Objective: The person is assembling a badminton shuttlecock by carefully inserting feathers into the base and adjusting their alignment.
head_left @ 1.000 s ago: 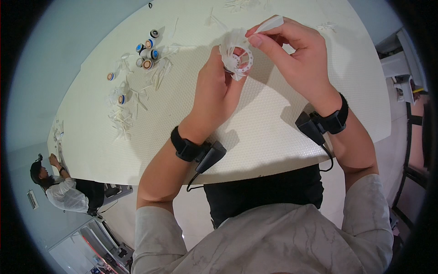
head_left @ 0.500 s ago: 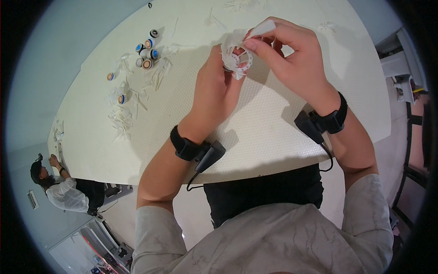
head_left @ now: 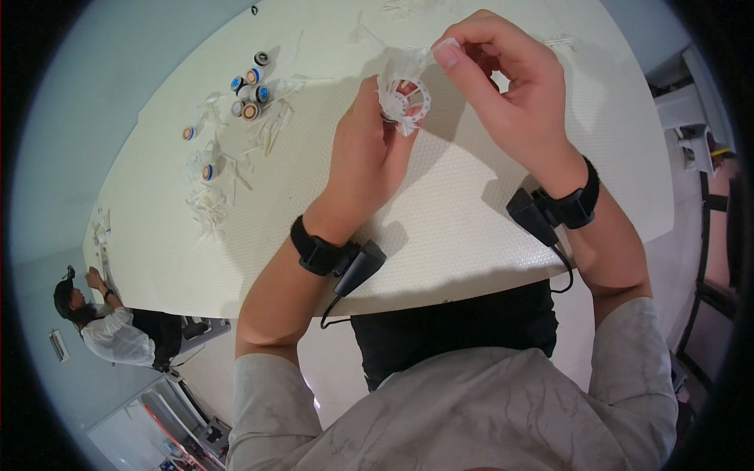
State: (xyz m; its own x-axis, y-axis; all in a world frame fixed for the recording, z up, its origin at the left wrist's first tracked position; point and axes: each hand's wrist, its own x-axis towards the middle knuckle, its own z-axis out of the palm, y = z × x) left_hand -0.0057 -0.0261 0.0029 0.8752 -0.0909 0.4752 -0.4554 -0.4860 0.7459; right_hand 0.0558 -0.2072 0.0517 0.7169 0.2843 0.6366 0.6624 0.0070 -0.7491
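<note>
While I look down through the head camera, the left hand [head_left: 361,149] has its fingers curled around a white shuttlecock [head_left: 407,104] above the table [head_left: 290,204], its open, ringed end tipped toward me; most of those fingers are hidden behind feathers and ring. The right hand [head_left: 510,90] pinches a small white sliver [head_left: 449,42] between thumb and fingertips, near the shuttlecock's upper edge. The pinch covers much of it, and I cannot tell whether it touches the feathers. To the left I see a cluster of round corks [head_left: 246,93] with blue, black and tan end labels, their print too small to read. Loose white stems [head_left: 208,206] lie tangled below; more scraps [head_left: 404,8] are cut by the top edge. What the co-worker [head_left: 118,336] at far left handles is too blurred to make out.
</note>
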